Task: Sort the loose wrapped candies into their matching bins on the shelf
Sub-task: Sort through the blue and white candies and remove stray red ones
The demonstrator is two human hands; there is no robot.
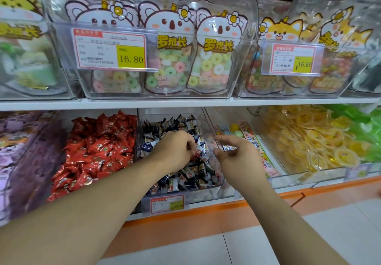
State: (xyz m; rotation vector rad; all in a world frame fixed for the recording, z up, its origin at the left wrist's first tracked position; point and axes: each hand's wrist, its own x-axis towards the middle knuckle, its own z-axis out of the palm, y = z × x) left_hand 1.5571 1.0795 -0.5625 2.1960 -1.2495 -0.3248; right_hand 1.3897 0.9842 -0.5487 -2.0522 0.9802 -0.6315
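Note:
Both my hands reach into the middle clear bin (218, 184) on the lower shelf, which is full of dark blue and white wrapped candies (165, 139). My left hand (175, 151) lies on top of the pile, and its curled fingers pinch a small candy with a red and white wrapper (199, 151). My right hand (237, 157) hovers at the bin's right wall with thumb and forefinger spread and nothing visible between them. The bin to the left holds red wrapped candies (99, 149).
Right of the middle bin is a bin of long colourful packs (253, 141), then yellow ring sweets (309, 141) and green ones (362, 124). A purple-pack bin (26, 153) stands far left. The upper shelf carries bins of bagged candy (171, 63) with price tags. An orange plinth (206, 213) runs below.

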